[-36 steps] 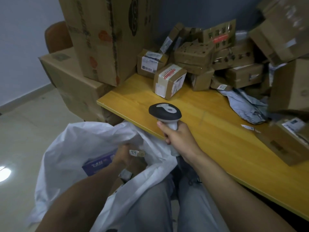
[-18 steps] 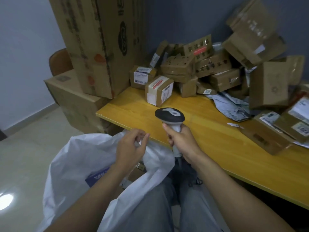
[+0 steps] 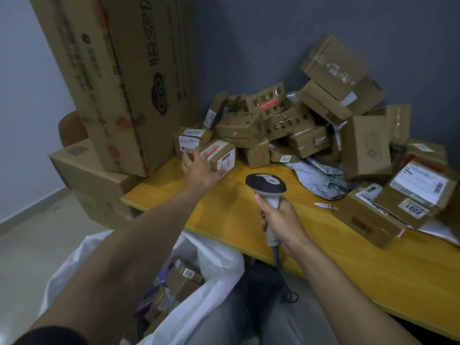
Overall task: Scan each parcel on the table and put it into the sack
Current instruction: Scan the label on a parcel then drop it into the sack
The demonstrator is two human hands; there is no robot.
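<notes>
Head view. Left hand [image 3: 199,170] is stretched across the yellow table [image 3: 348,265], fingers spread wide at the near left corner of a small cardboard parcel [image 3: 221,155] with a red-and-white label; blur prevents confirming contact. That parcel stands at the table's far left, in front of the parcel pile [image 3: 293,125]. Right hand [image 3: 281,220] grips the handle of a barcode scanner [image 3: 265,184], held upright above the table's near edge. The white sack [image 3: 219,265] gapes below that edge, boxes inside.
</notes>
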